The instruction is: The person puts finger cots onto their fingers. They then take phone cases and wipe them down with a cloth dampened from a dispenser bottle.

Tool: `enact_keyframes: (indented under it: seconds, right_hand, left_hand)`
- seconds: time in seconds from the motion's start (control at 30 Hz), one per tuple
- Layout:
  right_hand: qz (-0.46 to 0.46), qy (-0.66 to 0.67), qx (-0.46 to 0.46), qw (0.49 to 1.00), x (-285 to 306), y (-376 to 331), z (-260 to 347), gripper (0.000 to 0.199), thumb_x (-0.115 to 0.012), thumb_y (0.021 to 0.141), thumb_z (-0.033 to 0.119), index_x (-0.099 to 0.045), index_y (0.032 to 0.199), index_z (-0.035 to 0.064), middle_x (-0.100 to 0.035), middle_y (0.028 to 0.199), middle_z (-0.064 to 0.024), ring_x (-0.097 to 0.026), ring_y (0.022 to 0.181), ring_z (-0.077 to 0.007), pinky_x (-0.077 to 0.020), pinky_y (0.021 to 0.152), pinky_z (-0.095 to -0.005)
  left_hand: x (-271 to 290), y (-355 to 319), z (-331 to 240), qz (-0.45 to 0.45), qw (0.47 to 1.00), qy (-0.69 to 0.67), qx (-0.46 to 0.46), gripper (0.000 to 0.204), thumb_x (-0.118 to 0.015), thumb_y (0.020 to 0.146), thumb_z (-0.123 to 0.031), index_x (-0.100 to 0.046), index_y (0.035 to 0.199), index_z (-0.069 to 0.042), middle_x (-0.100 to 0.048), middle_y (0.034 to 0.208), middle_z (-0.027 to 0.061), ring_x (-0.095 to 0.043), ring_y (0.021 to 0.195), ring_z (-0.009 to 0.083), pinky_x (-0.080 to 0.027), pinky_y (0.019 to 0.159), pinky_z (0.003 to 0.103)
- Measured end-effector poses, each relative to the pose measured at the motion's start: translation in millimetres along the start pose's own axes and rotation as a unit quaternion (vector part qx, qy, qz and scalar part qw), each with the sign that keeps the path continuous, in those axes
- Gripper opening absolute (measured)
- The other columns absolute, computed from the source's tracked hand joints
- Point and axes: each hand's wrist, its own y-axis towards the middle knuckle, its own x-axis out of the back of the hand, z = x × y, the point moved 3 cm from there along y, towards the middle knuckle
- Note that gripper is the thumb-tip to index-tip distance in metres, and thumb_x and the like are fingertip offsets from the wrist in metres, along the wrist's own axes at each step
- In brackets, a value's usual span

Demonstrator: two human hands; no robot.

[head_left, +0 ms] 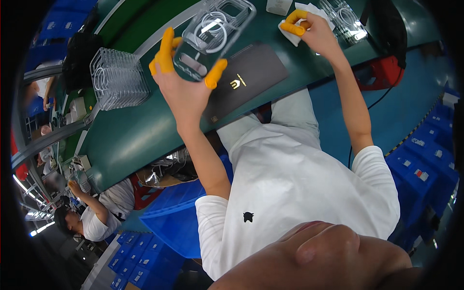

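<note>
My left hand [181,87], with yellow finger cots on its fingertips, grips a clear phone case [231,35] by its edges. A white ring shows on the case's back, and the case is tilted above the bench. Below it lies a flat black box [258,72] with a gold mark. My right hand [321,38], also in yellow finger cots, pinches a white wipe [293,37] close to the bench top. Beside that hand is a group of clear phone cases [344,21]. To the left of my left hand stands a stack of similar clear cases [121,79].
The green bench [130,140] runs across in front of me. At its far edge sits a small white box [279,6]. A black bag [386,29] and a red stool [382,72] are at the right. Blue bins [174,222] stand below; another person [96,217] works at lower left.
</note>
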Motion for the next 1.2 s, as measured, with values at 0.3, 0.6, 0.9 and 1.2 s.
enact_keyframes:
  seconds: [0.3,0.6,0.9,1.2]
  right_hand:
    - [0.152,0.213,-0.164,0.951,8,-17,-29,0.04,-0.05,0.088,-0.005,-0.059,0.127,-0.007,-0.067,0.092,-0.0124,-0.058,0.06,-0.0122,-0.0477,0.056,-0.0232]
    - [0.142,0.167,-0.137,0.966,17,-11,-21,0.031,-0.064,0.092,0.006,-0.066,0.122,-0.0048,-0.071,0.095,-0.0124,-0.066,0.069,-0.0129,-0.0535,0.064,-0.0233]
    - [-0.253,0.641,-0.077,0.721,46,42,-29,0.025,-0.054,0.103,0.019,-0.059,0.121,0.0036,-0.069,0.105,-0.0136,-0.068,0.084,-0.023,-0.0553,0.079,-0.0334]
    - [-0.345,-0.015,0.222,0.912,34,58,34,0.02,-0.07,0.09,0.016,-0.061,0.099,0.0,-0.061,0.105,-0.0197,-0.062,0.082,-0.0434,-0.0492,0.072,-0.0474]
  left_hand:
    - [-17,-90,26,0.203,0.978,-0.006,0.045,0.092,-0.093,0.057,-0.025,-0.056,0.141,-0.012,-0.06,0.125,0.0079,-0.051,0.119,0.031,-0.03,0.106,0.045]
    - [-19,-88,26,0.228,0.971,0.036,0.058,0.098,-0.093,0.062,-0.031,-0.049,0.147,-0.013,-0.057,0.132,0.0103,-0.048,0.127,0.0317,-0.025,0.11,0.048]
    - [-6,-100,36,0.155,0.983,0.091,0.045,0.104,-0.092,0.062,-0.044,-0.045,0.146,-0.006,-0.051,0.143,0.0128,-0.037,0.138,0.0412,-0.024,0.114,0.054]
    - [-13,-98,30,0.162,0.98,0.107,0.034,0.105,-0.092,0.06,-0.045,-0.047,0.145,-0.004,-0.053,0.141,0.0129,-0.041,0.134,0.0406,-0.028,0.111,0.052]
